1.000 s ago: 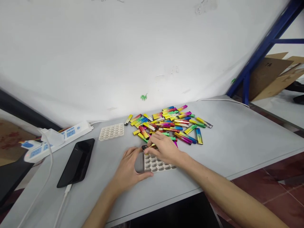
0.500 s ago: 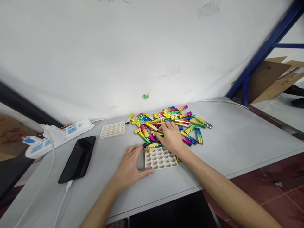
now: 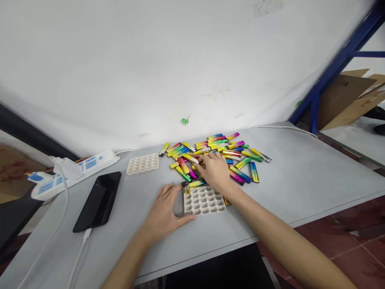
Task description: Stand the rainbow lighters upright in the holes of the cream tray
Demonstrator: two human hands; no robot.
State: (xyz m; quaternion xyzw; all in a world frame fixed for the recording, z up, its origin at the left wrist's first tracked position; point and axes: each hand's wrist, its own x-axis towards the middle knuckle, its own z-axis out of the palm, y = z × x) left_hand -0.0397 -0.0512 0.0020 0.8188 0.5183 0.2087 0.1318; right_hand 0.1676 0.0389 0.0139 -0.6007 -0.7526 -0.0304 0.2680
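A white honeycomb tray lies in front of me, with one upright lighter in its far left corner. My left hand holds the tray's left side, its thumb at the near corner and forefinger by the upright lighter. Behind the tray is a pile of shiny, multicoloured lighters. My right hand is over the front of this pile. Its thumb and forefinger close on the end of a yellow lighter; the palm hides some lighters beneath it.
A second white honeycomb tray lies left of the pile. Farther left are a black phone on a white cable and a power strip. A white wall rises behind the table. Cardboard boxes stand beyond a blue frame at right.
My right hand has shifted slightly left and its thumb and forefinger have come to the end of a yellow lighter. My left hand stays at the tray. The view has moved slightly.
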